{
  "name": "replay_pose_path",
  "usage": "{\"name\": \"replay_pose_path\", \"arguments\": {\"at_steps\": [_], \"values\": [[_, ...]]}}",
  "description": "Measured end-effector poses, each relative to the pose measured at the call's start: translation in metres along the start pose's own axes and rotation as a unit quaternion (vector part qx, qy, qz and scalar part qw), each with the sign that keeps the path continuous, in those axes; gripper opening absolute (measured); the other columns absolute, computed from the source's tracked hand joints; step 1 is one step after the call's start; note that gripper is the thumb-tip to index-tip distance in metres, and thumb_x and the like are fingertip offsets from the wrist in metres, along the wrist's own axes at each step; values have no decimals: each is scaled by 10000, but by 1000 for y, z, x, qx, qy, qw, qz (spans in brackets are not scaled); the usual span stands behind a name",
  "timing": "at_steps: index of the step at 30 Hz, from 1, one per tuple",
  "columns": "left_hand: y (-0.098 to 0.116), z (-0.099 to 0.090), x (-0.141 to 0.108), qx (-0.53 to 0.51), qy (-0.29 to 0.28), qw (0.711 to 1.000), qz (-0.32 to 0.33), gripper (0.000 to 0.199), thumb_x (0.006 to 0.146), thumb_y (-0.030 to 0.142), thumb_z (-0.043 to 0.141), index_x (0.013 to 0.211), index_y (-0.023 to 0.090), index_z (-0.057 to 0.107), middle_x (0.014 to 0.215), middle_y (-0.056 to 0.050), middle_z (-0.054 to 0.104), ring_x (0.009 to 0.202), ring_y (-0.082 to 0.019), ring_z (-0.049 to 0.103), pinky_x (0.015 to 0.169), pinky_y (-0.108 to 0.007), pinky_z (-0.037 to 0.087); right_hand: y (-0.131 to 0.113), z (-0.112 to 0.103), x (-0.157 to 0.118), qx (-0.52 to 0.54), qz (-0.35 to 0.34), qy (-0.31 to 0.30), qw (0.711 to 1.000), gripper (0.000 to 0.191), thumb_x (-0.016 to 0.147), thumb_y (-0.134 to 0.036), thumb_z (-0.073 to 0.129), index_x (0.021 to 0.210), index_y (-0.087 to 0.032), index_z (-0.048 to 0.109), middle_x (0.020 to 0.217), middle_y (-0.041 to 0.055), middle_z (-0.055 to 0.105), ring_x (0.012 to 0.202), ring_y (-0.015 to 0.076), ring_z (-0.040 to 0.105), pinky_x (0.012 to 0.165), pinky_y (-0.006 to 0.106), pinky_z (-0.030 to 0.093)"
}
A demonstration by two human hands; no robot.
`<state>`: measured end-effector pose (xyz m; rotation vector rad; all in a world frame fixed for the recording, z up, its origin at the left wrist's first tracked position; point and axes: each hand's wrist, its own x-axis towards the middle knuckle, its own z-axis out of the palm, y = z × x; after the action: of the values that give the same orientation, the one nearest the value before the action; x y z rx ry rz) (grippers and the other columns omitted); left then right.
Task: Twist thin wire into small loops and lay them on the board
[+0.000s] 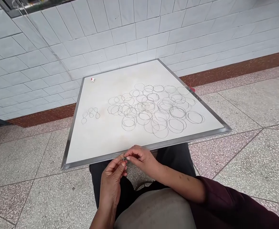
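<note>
Between my two hands, at the near edge of the table, is a thin wire loop. My left hand pinches it from the left with thumb and forefinger. From the right, my right hand pinches the same wire with its fingertips, close beside the left thumb. The fingers partly hide the middle of the loop. Many thin wire rings lie spread and overlapping on the right half of the white tabletop. At the left lie several wire pieces twisted into figure-eights.
A small white and red object sits at the table's far left corner. The table's metal rim runs just beyond my hands, above my knees. Behind the table stands a white tiled wall. Speckled stone floor surrounds the table.
</note>
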<state>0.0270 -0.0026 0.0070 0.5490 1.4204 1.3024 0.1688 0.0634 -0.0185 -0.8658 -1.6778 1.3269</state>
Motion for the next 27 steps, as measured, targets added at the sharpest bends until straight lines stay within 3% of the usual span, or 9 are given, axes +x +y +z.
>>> {"name": "replay_pose_path", "arguments": {"at_steps": [9,16,21,24,27], "values": [[-1,1,-1,-12,-24,999,-27,289,641,334,844,876,174,790,785,-44,714,649,-118,615,658,-264,531,2,2,-1,-31,-7,20,999,115,852,-164,608,905,-235,681,814,12,629,731,149,579,666,280,476],[-3,2,-2,-2,-39,999,-24,290,723,360,800,952,182,786,807,-39,717,707,-129,636,706,-266,542,6,2,-3,-72,-48,19,996,133,862,-131,588,893,-229,672,816,19,637,773,164,596,700,292,489],[-2,7,-2,-15,-18,1000,-13,271,723,415,792,790,153,773,736,-33,692,648,-120,620,640,-254,542,0,-1,-3,-76,-64,-2,995,131,891,-138,569,909,-233,657,846,22,641,820,166,601,762,307,488],[-1,8,-1,-41,2,999,-16,282,701,408,810,809,150,775,737,-36,699,644,-116,621,625,-241,541,-2,-1,-4,2,7,-5,1000,163,861,-198,646,1014,-237,605,880,9,642,800,155,602,757,309,492],[-1,9,0,-72,20,997,-20,309,680,395,827,864,151,780,765,-46,715,664,-117,629,630,-233,542,0,0,-5,104,121,-24,987,442,718,-270,807,1056,-237,525,842,-30,600,698,125,561,649,272,477]]}}
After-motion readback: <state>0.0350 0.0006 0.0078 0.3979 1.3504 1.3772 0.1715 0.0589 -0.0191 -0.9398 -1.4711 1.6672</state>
